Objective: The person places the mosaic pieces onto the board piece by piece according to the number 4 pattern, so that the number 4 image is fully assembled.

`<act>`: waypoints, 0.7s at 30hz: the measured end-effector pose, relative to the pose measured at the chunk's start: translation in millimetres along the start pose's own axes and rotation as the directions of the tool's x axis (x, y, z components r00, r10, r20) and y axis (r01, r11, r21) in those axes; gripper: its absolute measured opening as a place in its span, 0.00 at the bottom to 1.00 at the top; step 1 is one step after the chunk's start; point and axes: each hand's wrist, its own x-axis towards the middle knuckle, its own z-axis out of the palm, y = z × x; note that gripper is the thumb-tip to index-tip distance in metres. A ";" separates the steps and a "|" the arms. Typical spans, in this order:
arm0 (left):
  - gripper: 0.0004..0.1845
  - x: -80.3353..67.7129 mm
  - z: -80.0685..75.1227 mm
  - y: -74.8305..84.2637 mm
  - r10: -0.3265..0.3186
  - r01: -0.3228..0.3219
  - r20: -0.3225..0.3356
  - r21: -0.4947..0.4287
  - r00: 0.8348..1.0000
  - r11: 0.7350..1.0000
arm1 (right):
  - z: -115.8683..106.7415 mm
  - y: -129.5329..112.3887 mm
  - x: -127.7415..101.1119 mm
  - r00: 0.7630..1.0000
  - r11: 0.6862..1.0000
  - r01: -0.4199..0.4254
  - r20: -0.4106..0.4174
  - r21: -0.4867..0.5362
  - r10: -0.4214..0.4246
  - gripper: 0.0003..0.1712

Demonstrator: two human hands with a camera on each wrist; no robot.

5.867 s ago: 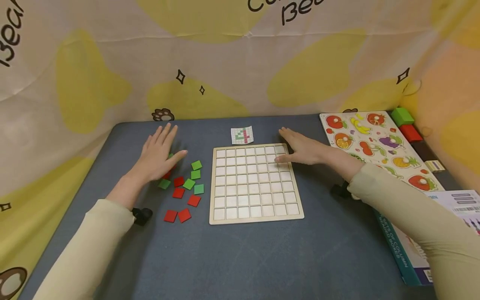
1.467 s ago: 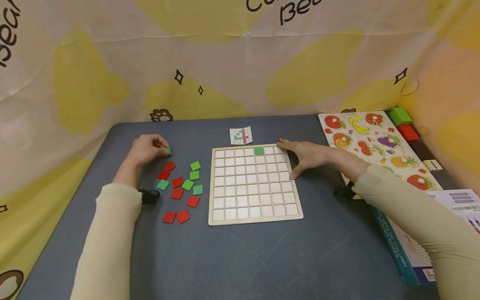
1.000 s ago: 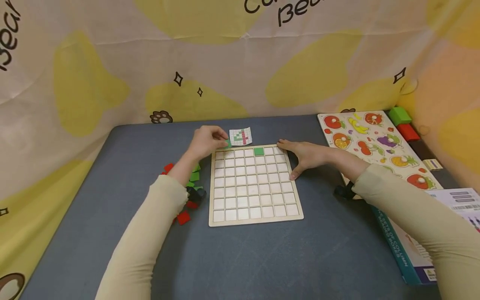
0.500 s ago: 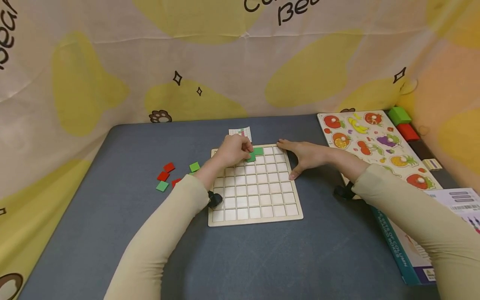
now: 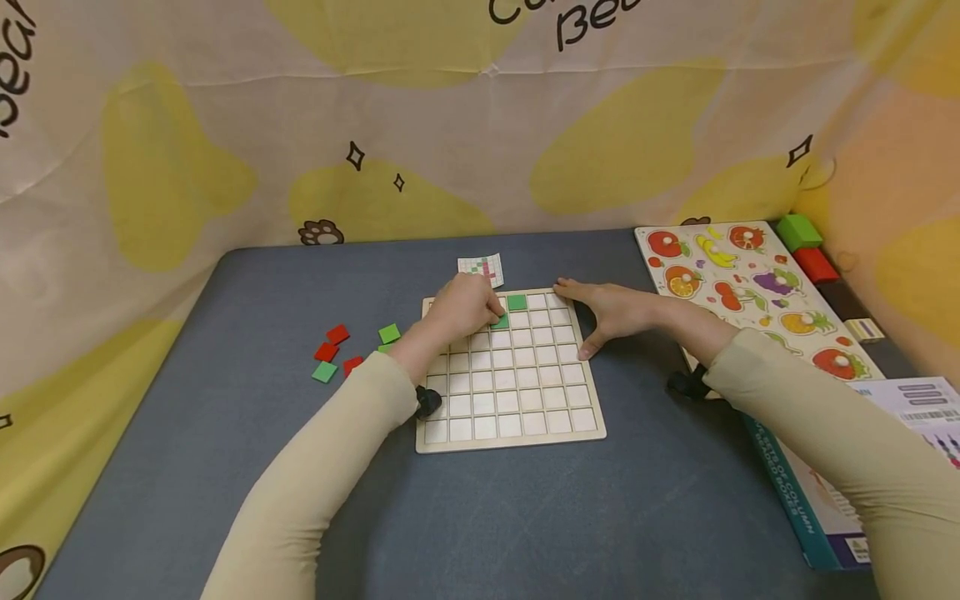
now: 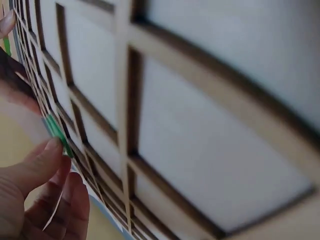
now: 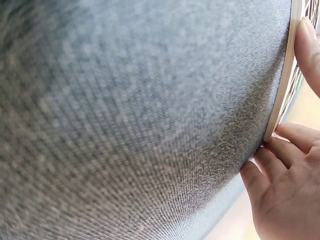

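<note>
1. Left hand [image 5: 463, 307]: thumb and fingers pinch a green tile [image 5: 501, 322]. 1.5 s ago this hand held a green tile left of the board, above the loose tiles; now it is over the upper part of the grid board [image 5: 510, 445].
2. Against 0.5 s ago: the held tile then reached up beside the seated green tile [image 5: 517, 302]; now it shows slightly lower, at the second row, fourth column. The fingers cover part of it.
3. Tile relative to hand: at the fingertips, on the hand's right side in the head view. Left wrist view: thumb on the tile, tile against the board's ribs. Whether it lies fully flat in the cell, cannot tell.
4. Seated green tile: top row, fifth column, diagonally up and right of the held one. Unchanged since 1.5 s ago; that cell was white at 5.9 s ago.
5. Right hand [image 5: 611, 310]: thumb spread from fingers, thumb on the board's right edge, fingertips at its upper right corner. Same position as 0.5 s ago.
6. Pattern card [image 5: 478, 263]: beyond the board, lower part hidden by the left hand.
7. Loose red tiles [image 5: 338, 333] and green tiles [image 5: 325, 372]: left of the board, some behind the left arm.
</note>
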 end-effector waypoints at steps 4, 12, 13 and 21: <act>0.13 -4.8 -7.7 -11.8 0.024 -0.024 -0.006 -0.048 1.000 0.999 | 0.1 -0.2 0.2 1.000 1.000 0.000 0.000 -0.006 0.000 0.69; 0.14 -35.5 -46.6 -67.9 -0.033 0.036 0.019 -0.185 0.999 0.982 | -0.6 -1.1 0.6 1.000 1.000 0.000 -0.004 -0.005 0.000 0.69; 0.14 -40.7 -51.2 -76.0 -0.044 0.049 0.031 -0.186 0.999 0.981 | -0.6 -1.2 0.8 1.000 1.000 0.001 -0.003 -0.004 -0.001 0.69; 0.18 -75.7 -65.4 -125.7 -0.047 0.077 0.164 -0.178 0.985 0.981 | 0.1 -0.2 0.8 1.000 1.000 0.005 0.004 -0.003 -0.005 0.69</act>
